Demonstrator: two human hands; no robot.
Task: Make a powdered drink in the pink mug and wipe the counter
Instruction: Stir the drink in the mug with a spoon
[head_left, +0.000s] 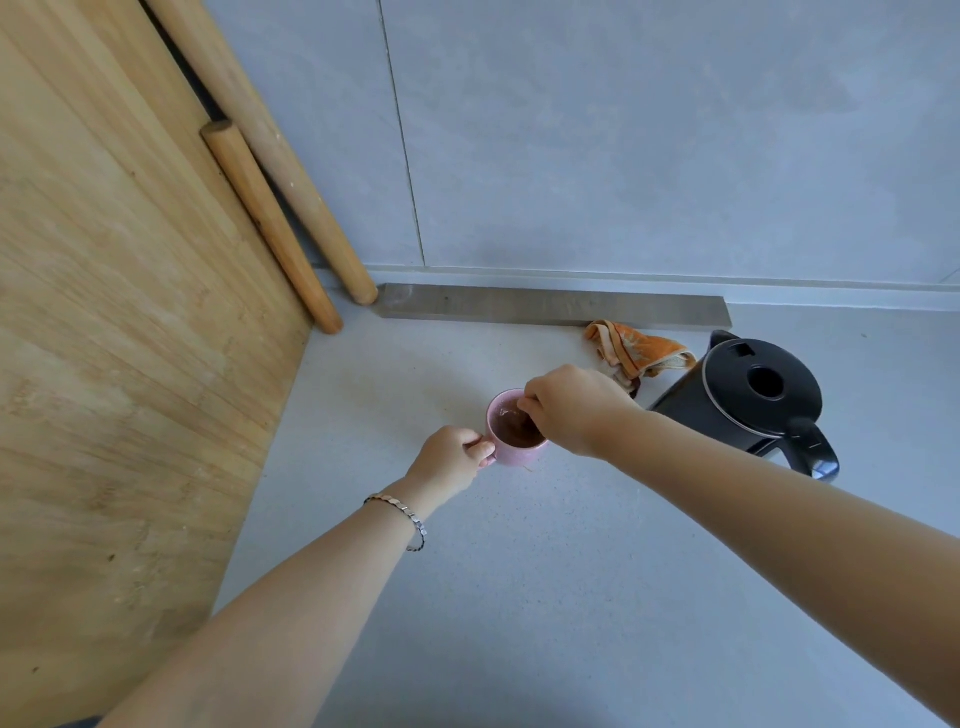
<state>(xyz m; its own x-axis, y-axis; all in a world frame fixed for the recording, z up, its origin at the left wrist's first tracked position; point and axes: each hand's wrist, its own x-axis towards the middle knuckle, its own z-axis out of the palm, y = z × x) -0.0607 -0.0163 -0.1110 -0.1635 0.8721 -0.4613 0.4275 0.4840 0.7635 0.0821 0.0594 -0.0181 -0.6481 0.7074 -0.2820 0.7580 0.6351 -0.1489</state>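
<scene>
Left hand: my left hand (451, 457), a thin beaded bracelet (402, 514) on its wrist, has its grip pinched on the handle of the small pink ceramic mug (506, 451), thumb on top, fingers curled beneath.
Pink mug: it stands upright on the pale grey speckled counter (545, 597), in the middle of the bare stretch, with dark brown liquid (517, 431) inside.
Right hand: my right hand (574, 408) hovers over the mug's rim, its grip pressed together on something thin that dips into the drink; I cannot tell what it is, since my knuckles cover it.
Kettle: a black electric kettle with a round lid (758, 397) sits to the right of the mug, near my right forearm, handle turned towards me.
Cloth: a crumpled orange patterned cloth (636, 351) lies behind my right hand, just beside the kettle.
Strip: a long flat grey bar (550, 306) lies along the back of the counter at the foot of the grey wall (623, 130).
Left side: a large light wooden board (114, 338) stands on edge, with two wooden rolling pins (270, 213) leaning in the corner.
</scene>
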